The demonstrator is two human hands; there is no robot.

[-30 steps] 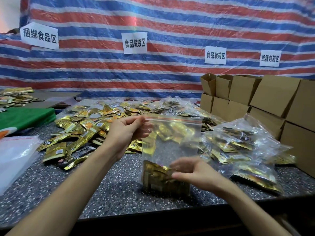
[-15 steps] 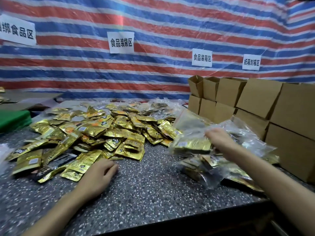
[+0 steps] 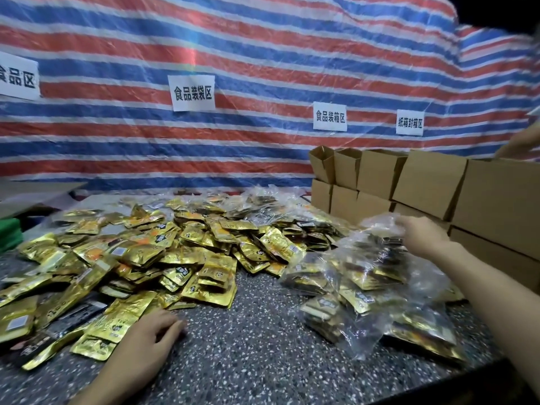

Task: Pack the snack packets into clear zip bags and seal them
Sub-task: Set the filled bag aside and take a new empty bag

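Observation:
A wide heap of loose gold snack packets (image 3: 163, 249) covers the left and middle of the speckled table (image 3: 248, 355). To the right lies a pile of clear zip bags filled with packets (image 3: 359, 290). My right hand (image 3: 420, 233) is at the top of that pile, its fingers curled on the plastic of the topmost filled zip bag (image 3: 380, 226). My left hand (image 3: 149, 334) rests on the table at the near edge of the loose heap, fingers relaxed and holding nothing, beside a gold packet (image 3: 117, 320).
Stacked open cardboard boxes (image 3: 426, 179) stand at the back right, close behind the bag pile. Another person's hand (image 3: 520, 146) shows above them at the right edge. A green object (image 3: 10, 232) sits far left. A striped tarp with paper signs hangs behind.
One second ago both hands held a filled zip bag upright in front of me. My right hand has carried it onto the pile at right, and my left hand has dropped to the table by the loose packets.

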